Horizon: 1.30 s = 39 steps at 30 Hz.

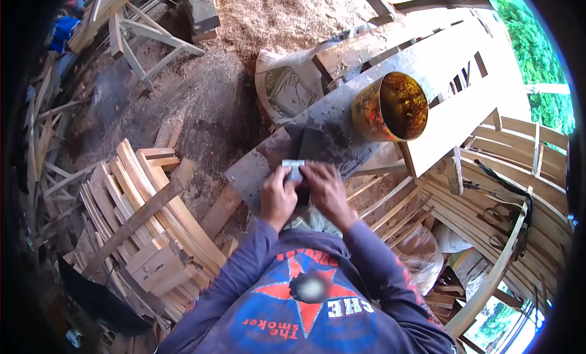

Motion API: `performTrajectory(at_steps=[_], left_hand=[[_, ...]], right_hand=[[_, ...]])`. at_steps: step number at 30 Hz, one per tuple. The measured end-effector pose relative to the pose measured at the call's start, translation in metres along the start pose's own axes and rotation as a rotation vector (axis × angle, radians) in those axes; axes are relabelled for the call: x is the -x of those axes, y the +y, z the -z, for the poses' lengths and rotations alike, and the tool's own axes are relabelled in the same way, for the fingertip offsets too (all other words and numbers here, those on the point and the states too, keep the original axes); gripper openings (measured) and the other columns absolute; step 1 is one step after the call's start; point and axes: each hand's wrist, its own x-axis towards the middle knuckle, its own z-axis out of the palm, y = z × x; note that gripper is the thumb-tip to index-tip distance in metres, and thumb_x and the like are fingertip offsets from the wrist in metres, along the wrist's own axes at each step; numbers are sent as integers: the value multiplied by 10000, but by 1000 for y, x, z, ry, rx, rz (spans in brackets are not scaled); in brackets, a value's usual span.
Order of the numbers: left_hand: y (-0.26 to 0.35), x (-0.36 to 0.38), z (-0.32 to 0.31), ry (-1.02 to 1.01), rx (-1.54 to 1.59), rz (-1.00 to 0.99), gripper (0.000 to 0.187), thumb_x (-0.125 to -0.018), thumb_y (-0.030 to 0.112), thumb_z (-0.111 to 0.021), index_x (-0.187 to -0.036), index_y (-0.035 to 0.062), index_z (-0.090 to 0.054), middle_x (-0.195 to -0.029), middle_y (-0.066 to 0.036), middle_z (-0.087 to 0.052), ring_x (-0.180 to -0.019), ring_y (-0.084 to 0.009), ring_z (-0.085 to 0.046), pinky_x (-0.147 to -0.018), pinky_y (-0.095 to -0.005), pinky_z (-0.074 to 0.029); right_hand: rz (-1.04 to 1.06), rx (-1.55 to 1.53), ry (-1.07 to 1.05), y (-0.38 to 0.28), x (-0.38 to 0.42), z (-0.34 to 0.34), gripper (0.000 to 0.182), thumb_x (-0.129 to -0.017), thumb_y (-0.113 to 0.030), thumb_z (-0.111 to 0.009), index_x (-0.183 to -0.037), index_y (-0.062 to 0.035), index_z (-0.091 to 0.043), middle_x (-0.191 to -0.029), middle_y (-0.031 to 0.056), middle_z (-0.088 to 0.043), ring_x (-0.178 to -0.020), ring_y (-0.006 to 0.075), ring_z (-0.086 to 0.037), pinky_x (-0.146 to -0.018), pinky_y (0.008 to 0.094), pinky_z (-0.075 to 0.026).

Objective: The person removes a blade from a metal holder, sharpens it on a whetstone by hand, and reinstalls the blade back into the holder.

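Note:
Both hands meet over the near end of a grey, stained board [247, 171], in front of my body. My left hand [279, 198] is closed, its thumb and fingers pinching a small, pale, shiny flat piece [293, 164] that could be metal. From the other side my right hand [329, 194] grips the same piece with curled fingers, slightly blurred. Beneath and just beyond it lies a dark, flat rectangular block [312, 143]. What is under the palms is hidden. A round, rust-stained yellow can [369, 113] stands open-topped farther up the board.
Stacked wooden planks [143, 195] lie at left, crossed by a beam. A printed sack [287, 88] rests beyond the board. Sawdust [274, 18] covers the ground behind. At right are wooden slats [519, 152] and a plastic bag [420, 250]; a wooden frame [152, 43] stands upper left.

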Motion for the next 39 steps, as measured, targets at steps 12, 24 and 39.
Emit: performTrajectory(at_steps=[12,24,39], left_hand=[[19,-50,4,48,-73,127,259,-941,131,-711,-1155,-10,-676,-1040,-275,-739,-968,-453,-728,-830,-508,-582],[25,8,-1,66,0,124,247,-909,75,-753,-1130,1,-672,-1047,-271,-751,-1030,-418,-752,-883,-473,-586],[16,-63,9,-105,2,60,231,-917,92,-761,-1110,-8,-685,-1052,-255,-754,-992,-405,-756,-830,-456,-589]], right_hand=[[90,-6,-50,12,-57,10,423,-872,-58,-635,-1288,-79,-707,-1293,139,-693,-1189,384,-620,-1005,490,-515],[131,-58,-82,16,-3,9,407,-853,-38,-658,-1249,-101,-724,-1339,123,-677,-1247,364,-615,-1041,472,-499],[66,16,65,16,-32,7,388,-854,-49,-646,-1230,-97,-727,-1255,117,-692,-1124,386,-611,-953,486,-511]])
